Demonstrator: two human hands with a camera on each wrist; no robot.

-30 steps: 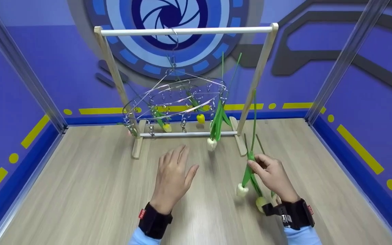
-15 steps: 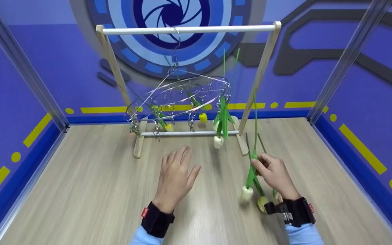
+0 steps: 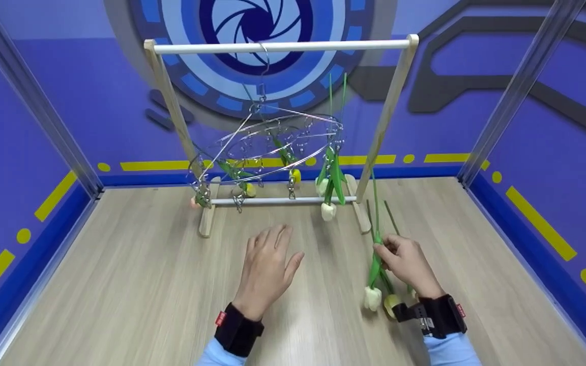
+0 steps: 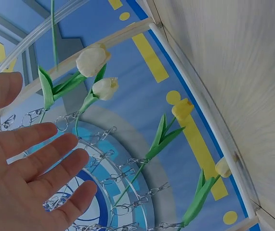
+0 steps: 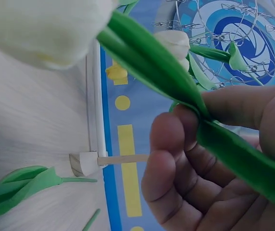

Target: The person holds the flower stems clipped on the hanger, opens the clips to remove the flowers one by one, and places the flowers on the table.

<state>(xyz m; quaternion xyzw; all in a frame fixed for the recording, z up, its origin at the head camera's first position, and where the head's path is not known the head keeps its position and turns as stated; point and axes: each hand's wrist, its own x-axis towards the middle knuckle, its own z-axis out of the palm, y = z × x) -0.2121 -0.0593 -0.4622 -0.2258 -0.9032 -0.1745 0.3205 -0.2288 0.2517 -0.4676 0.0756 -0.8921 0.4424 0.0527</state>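
Observation:
My right hand [image 3: 407,262] pinches a white tulip [image 3: 373,299] by its green leaves, between thumb and fingers. Its bloom points down and its stem rises upward. In the right wrist view the leaves [image 5: 156,62] cross the fingertips. My left hand [image 3: 267,264] hovers over the table with fingers extended, holding nothing. Ahead, a round metal clip hanger [image 3: 272,147] hangs from the rack's top bar [image 3: 283,47]. White tulips [image 3: 328,211] hang head down at its right side. Yellow tulips [image 4: 182,109] hang further back, seen clearly in the left wrist view.
On the table [image 3: 145,284], a pale yellow-green tulip [image 3: 390,306] lies under my right hand, with another partly hidden by the wrist. The rack's wooden foot [image 3: 358,208] stands just beyond the right hand. Blue printed walls [image 3: 537,168] enclose the table.
The held tulip has dipped slightly, its bloom shifting down and right. The left hand has drifted slightly right. The hanger and its tulips have swung a little.

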